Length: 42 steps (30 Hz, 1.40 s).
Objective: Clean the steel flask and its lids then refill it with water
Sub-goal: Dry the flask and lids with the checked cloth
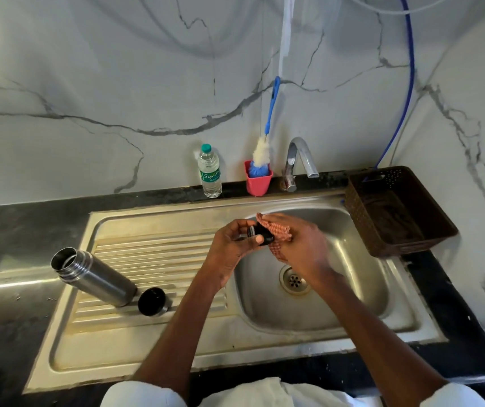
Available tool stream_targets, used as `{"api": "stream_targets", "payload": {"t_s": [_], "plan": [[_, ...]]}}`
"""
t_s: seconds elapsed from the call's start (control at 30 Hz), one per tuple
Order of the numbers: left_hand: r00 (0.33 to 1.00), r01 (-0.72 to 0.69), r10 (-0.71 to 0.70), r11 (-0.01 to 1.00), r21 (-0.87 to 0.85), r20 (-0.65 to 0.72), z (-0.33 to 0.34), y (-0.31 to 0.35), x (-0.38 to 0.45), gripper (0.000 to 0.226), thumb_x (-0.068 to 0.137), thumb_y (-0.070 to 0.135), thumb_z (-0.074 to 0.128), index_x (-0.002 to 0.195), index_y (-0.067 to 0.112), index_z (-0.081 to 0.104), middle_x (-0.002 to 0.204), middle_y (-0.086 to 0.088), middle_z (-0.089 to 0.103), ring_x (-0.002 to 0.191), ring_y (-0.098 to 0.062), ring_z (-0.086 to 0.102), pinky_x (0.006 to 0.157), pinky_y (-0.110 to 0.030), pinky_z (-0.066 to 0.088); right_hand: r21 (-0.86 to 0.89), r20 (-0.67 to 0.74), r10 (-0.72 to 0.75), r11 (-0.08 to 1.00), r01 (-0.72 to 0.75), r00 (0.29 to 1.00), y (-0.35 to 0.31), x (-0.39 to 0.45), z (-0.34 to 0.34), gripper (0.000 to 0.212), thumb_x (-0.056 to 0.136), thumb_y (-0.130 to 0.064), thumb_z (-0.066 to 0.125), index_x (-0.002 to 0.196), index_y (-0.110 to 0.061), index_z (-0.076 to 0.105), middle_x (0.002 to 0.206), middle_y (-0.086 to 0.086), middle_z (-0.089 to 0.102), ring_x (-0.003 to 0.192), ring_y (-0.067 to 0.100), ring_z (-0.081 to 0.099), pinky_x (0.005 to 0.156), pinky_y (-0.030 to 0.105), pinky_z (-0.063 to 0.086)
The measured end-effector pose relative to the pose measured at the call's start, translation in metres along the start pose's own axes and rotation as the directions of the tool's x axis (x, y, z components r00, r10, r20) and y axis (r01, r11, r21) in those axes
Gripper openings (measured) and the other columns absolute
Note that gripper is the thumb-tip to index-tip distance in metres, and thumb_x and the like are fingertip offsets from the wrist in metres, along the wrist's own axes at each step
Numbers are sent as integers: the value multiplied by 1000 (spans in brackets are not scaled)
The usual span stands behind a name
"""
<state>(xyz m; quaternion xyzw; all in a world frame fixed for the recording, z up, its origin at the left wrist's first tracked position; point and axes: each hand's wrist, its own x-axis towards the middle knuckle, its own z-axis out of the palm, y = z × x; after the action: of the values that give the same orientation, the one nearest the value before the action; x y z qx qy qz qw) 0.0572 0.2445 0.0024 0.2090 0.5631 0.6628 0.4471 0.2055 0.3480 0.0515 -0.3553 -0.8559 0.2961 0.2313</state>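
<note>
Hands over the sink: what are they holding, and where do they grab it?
The left hand grips a small black lid by its rim. The right hand presses a checked cloth against the lid's other end.

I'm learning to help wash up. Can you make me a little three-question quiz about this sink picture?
1. True or false: the steel flask stands on the draining board with its lid off.
2. What does the right hand press against the small black lid held by the left hand?
A. a bottle brush
B. a checked cloth
C. a water bottle
3. Fill in: the bottle brush stands in a ____ cup beside the tap.

Key
1. True
2. B, the checked cloth
3. Pink
</note>
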Motion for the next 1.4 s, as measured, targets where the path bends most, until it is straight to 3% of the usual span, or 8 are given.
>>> {"api": "stream_targets", "payload": {"t_s": [0.13, 0.3, 0.43, 0.6, 0.83, 1.13, 1.23, 1.4], "plan": [[1000, -16, 18, 987, 160, -13, -3, 7, 1, 40, 77, 5, 89, 113, 16, 77, 113, -10, 76, 114, -32, 71, 100, -48, 58, 24, 92, 209, 977, -212, 974, 0, 10, -1, 35, 90, -10, 64, 121, -24, 73, 112, 2, 76, 100, 21, 72, 78, 33, 58], [997, -40, 57, 959, 281, -55, 1, 17, 5, 44, 72, 0, 90, 112, 12, 77, 101, -3, 80, 99, -20, 76, 86, -28, 59, -243, 101, -274, 925, 291, 956, 6, -3, -3, 70, 75, -5, 74, 132, -43, 64, 138, -21, 62, 104, 13, 69, 72, 34, 60], [997, -70, 77, 967, 246, -17, 4, 20, 2, 42, 76, -6, 84, 114, 10, 77, 105, -3, 81, 101, -16, 76, 88, -26, 60, 71, 114, 167, 982, -175, 979, 2, 11, -1, 35, 89, -9, 63, 116, -29, 74, 108, -7, 76, 93, 13, 71, 76, 28, 56], [988, -95, 104, 992, 87, -115, 10, 12, 4, 40, 81, -10, 77, 113, 15, 77, 113, -4, 79, 108, -17, 72, 86, -24, 58, 582, 553, 563, 267, -768, 614, 4, 21, 1, 32, 86, 5, 53, 111, -1, 71, 98, 17, 77, 94, 36, 73, 91, 54, 58], [951, -156, 229, 936, 317, -208, 6, 7, 15, 41, 75, -2, 88, 109, 12, 71, 111, -4, 76, 101, -17, 71, 88, -33, 60, 521, 724, 528, 4, -853, 445, -1, 10, 12, 26, 89, 1, 53, 108, 0, 71, 85, 15, 76, 67, 30, 74, 66, 38, 59], [951, -24, 168, 875, 483, -258, -6, 0, 12, 38, 69, 17, 97, 100, 17, 75, 97, 7, 78, 91, -12, 75, 83, -29, 59, 690, 217, 638, 435, -579, 739, -4, 11, -5, 15, 89, -3, 66, 97, -16, 69, 91, 7, 75, 85, 26, 74, 69, 40, 61], [964, -7, 107, 925, 381, -242, 4, 9, 13, 34, 72, 15, 95, 101, 13, 78, 94, 3, 81, 89, -12, 77, 86, -29, 59, 258, -135, 316, 926, -275, 939, -16, 2, 0, 11, 87, -8, 68, 87, -17, 74, 78, 3, 75, 69, 21, 72, 60, 37, 60], [992, -1, 29, 974, 229, -119, 2, 21, 7, 34, 80, 14, 89, 112, 11, 79, 105, -6, 81, 104, -23, 76, 102, -43, 57, -137, -10, 93, 986, -94, 996, -20, 9, 2, 46, 80, -15, 70, 121, -36, 71, 111, -9, 76, 95, 18, 72, 79, 36, 60]]}}
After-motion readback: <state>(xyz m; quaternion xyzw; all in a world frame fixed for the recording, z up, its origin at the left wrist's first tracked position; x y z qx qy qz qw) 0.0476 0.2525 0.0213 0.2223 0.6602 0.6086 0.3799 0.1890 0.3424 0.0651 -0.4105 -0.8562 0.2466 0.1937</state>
